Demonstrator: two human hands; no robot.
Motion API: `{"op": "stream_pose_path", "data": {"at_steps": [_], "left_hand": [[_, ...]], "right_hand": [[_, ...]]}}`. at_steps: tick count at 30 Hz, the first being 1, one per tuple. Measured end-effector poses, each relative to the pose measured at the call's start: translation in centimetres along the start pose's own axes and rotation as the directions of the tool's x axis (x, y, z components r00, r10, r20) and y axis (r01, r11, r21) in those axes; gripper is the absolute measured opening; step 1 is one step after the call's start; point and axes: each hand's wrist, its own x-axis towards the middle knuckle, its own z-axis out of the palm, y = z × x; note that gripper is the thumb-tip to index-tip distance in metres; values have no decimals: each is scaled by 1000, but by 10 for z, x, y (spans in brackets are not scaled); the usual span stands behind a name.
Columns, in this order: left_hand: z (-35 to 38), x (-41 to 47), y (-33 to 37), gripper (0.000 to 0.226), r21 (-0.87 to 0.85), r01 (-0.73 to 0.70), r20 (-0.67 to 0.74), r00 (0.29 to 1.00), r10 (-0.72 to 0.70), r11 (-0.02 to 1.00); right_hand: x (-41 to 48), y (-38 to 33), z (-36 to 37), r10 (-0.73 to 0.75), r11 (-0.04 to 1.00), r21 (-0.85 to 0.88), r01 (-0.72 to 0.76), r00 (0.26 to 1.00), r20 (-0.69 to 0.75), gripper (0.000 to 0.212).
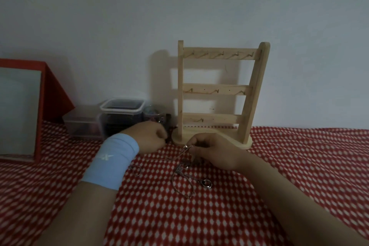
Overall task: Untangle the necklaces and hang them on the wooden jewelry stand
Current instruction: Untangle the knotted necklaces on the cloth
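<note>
Tangled necklaces point(182, 179) are found on the red cloth point(299, 156), before the wooden jewelry stand point(215, 89). One chain is pinched by the right hand point(213, 152). The left hand point(151, 136) is curled, contents undetermined. Chains are judged light, limp and snag-prone, and are best gripped near a clasp.

Noting pale bare-looking wood on the jewelry stand point(215, 89), matt, with small brassy metal hooks point(219, 54). Logging thin silvery metal chain in the necklaces point(182, 173), glinting, and polished metal on the ring pendant point(206, 183). Recording matt printed cloth point(299, 166) underneath. Marking clear, slightly glossy plastic on the containers point(122, 108); soft matt fabric on the blue wristband point(113, 158).
</note>
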Motion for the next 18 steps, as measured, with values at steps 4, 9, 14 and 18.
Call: {"op": "stream_pose_path", "data": {"at_steps": [4, 9, 14, 18], "left_hand": [[18, 3, 26, 44, -376, -153, 63, 980, 190, 914], [25, 9, 16, 30, -300, -150, -36, 989, 146, 942], [17, 3, 27, 28, -396, -9, 25, 999, 21, 918], [19, 4, 28, 32, -530, 16, 7, 1000, -14, 848]], "right_hand": [[-1, -4, -2, -35, 999, -21, 34, 999, -25, 9], [0, -1, -5, -27, 998, -58, 16, 981, -190, 32], [2, 4, -11, -55, 998, -3, 57, 956, -289, 21], [4, 7, -9, -58, 990, -140, 6, 925, -374, 26]]}}
